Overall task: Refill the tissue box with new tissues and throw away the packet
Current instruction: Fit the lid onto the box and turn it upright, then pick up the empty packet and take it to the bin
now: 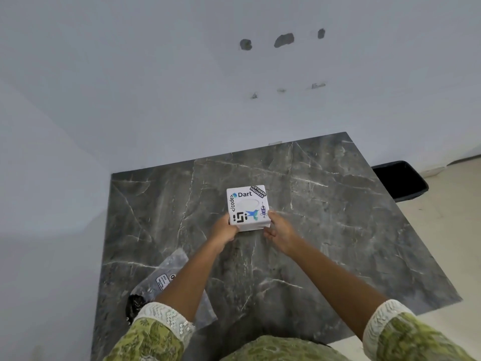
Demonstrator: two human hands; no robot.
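Both the left hand (226, 228) and right hand (279, 231) grip the tissue box (247, 207), probably closed, so the person should lift its lid straight up.

tissue box (247, 207) mid-table (338, 230) | packet (166, 280) near-left | bin (400, 181) right

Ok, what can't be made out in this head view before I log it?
- Tissue box: its inside is hidden by the closed top; no tissue shows at the oval slot.
- Packet: partly covered by the left forearm, label print too small to read.
- Black bin: partly hidden behind the table corner.
- Left hand and right hand: fingertips hidden behind the box.
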